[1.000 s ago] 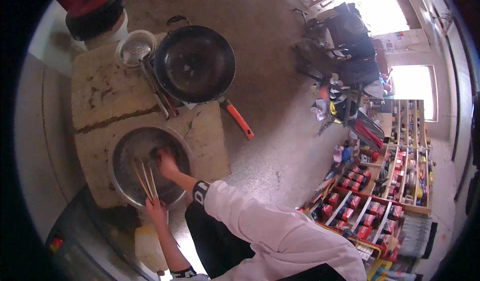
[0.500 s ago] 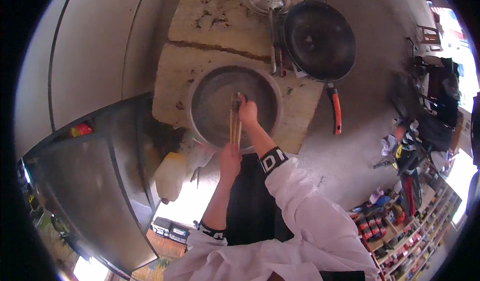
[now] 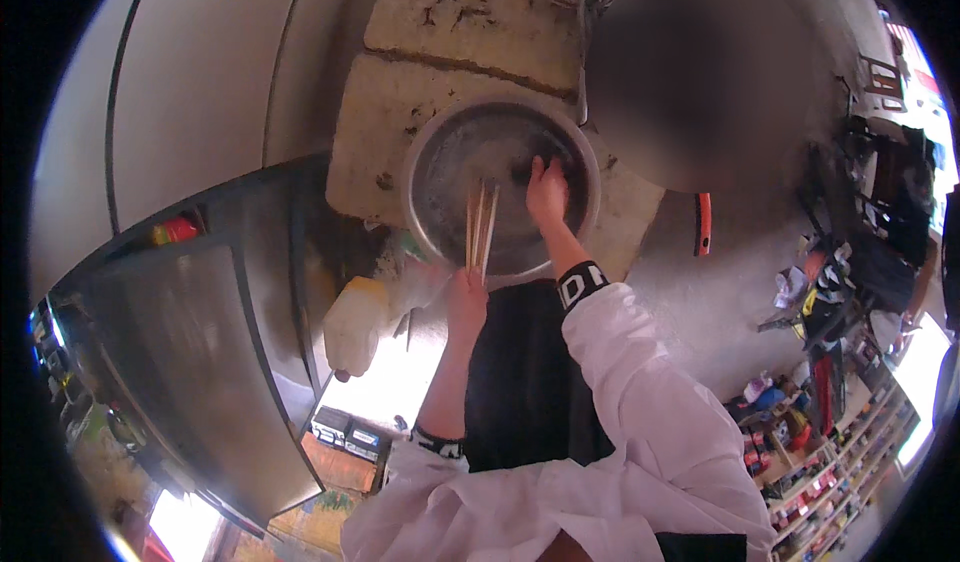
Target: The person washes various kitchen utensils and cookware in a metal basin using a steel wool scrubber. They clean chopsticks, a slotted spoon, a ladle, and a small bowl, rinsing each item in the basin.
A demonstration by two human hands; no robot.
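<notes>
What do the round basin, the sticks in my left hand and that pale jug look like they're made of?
Basin: looks like metal, perhaps steel or aluminium, with a dull grey sheen around the edge. Sticks: probably plain wood or bamboo, being thin, straight and tan; one looks paler, so that's less certain. Jug: likely plastic, going by its milky, yellowish body.

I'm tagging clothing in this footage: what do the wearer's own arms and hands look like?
The left hand and right hand are ungloved. The loose, whitish sleeves end well short of the hands, in black cuffs with white lettering.
</notes>
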